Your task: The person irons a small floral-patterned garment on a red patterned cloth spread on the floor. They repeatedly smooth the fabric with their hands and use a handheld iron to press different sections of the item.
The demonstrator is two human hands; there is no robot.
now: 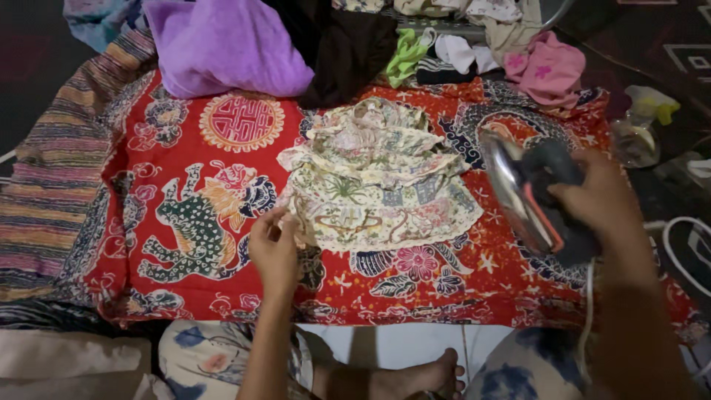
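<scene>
- My right hand (600,194) is wrapped tight around the dark handle of the clothes iron (535,198); I hold it lifted and tipped on its side, its shiny soleplate turned toward the left, just beside the right edge of the frilled garment (381,178) and not pressing on it
- My left hand (272,248) pinches the lower left hem of that garment, fingers pressed together on the cloth; the hand lies over the red patterned cloth (185,222)
- The garment is small, cream with a floral print and tiered ruffles; it lies spread near the middle of the red cloth, waist end away from me
- A white cord (590,311) runs down from the iron along my right forearm
- Beyond the red cloth sits a heap of laundry: a purple piece (222,44) at the left, a black piece (348,48) beside it, a bright green one (406,55) and a pink one (549,68) further right
- A striped blanket (52,185) lies under the red cloth at the left; a spray bottle with a yellow-green top (644,122) stands at the far right
- My knees in blue-flowered fabric (215,355) and a bare foot (422,374) show at the near edge
</scene>
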